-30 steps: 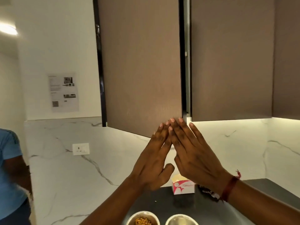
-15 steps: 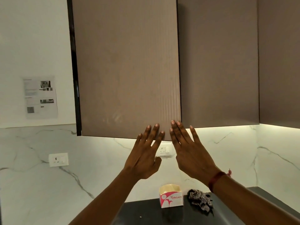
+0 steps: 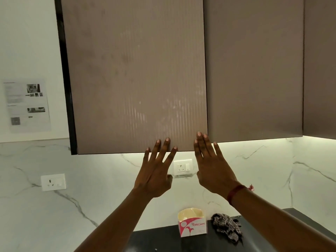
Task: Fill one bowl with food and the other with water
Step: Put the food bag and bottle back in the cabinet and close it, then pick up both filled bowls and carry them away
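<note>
Both my hands are raised with straight, spread fingers toward the lower edge of a brown ribbed wall cabinet door (image 3: 134, 79). The fingertips of my left hand (image 3: 156, 171) overlap the door's bottom edge. My right hand (image 3: 211, 168) reaches the door's lower right corner, beside the neighbouring door (image 3: 254, 70). Neither hand holds anything. The two bowls are out of view below the frame.
A dark counter (image 3: 163, 239) lies below, with a pink-and-white tissue box (image 3: 192, 224) and a crumpled checked cloth (image 3: 227, 226) at the back. White marble backsplash carries two wall sockets (image 3: 182, 167) (image 3: 53, 182). A printed sheet (image 3: 27, 104) hangs on the left wall.
The view has tilted up, so the bowls dropped out of frame. My hands spread apart and rose to the cabinet door, which swung from open to flush with its neighbour.
</note>
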